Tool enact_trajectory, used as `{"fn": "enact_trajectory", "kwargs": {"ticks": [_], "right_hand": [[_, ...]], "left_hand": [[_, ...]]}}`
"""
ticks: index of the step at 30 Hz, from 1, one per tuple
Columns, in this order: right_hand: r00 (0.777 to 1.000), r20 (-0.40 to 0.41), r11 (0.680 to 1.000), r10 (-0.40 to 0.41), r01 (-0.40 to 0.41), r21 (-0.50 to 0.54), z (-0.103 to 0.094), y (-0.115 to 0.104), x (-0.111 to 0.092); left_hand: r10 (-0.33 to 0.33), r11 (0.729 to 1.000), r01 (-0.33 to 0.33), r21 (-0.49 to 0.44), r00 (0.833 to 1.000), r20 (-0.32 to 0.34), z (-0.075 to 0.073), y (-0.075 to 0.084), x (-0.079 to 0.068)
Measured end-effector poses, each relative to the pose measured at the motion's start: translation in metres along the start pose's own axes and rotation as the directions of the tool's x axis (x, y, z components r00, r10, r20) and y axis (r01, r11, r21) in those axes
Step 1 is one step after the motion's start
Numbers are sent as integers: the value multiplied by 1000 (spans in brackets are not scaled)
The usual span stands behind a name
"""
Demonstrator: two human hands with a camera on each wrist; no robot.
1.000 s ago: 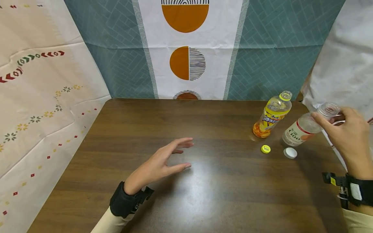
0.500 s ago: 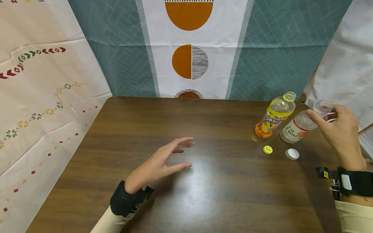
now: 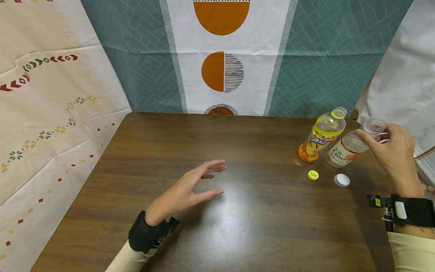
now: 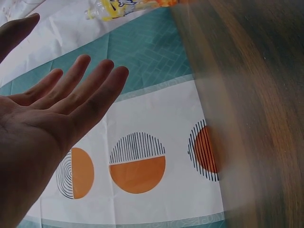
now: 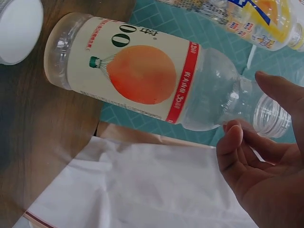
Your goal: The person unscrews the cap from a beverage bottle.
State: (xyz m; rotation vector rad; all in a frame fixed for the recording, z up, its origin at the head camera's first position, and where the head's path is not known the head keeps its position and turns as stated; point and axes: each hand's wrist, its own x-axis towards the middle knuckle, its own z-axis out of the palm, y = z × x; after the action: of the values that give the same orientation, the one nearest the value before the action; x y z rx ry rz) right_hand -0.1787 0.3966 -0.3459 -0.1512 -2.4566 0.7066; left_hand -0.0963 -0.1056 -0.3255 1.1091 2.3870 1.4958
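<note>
My right hand holds a clear plastic bottle by its neck, thumb on one side and curled fingers on the other. This bottle stands uncapped on the table; its cream label shows a peach-coloured balloon in the right wrist view. Just left of it stands an uncapped drink bottle with a yellow label and orange on its lower part. In front of the bottles lie a yellow cap and a white cap. Over the middle of the table, my left hand holds nothing, its fingers extended and thumb spread.
The brown wooden table spans the view below both hands. A teal and white patterned cloth hangs behind its far edge. White cloths hang at the left and the right.
My right hand has shifted the clear bottle slightly left, nearer the yellow-labelled bottle. The head view has turned a little. My left hand stays in place.
</note>
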Motion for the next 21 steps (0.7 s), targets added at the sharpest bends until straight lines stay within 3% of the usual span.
{"fn": "enact_trajectory", "kwargs": {"ticks": [8,21], "right_hand": [[1000,8,999,10,-10,-31,-1,4,1],[995,61,997,-80,79,10,5,9,1]], "left_hand": [[2,1000,-2,-6,1000,7,1,0,1],[-14,1000,14,-4,1000,17,2,0,0]]}}
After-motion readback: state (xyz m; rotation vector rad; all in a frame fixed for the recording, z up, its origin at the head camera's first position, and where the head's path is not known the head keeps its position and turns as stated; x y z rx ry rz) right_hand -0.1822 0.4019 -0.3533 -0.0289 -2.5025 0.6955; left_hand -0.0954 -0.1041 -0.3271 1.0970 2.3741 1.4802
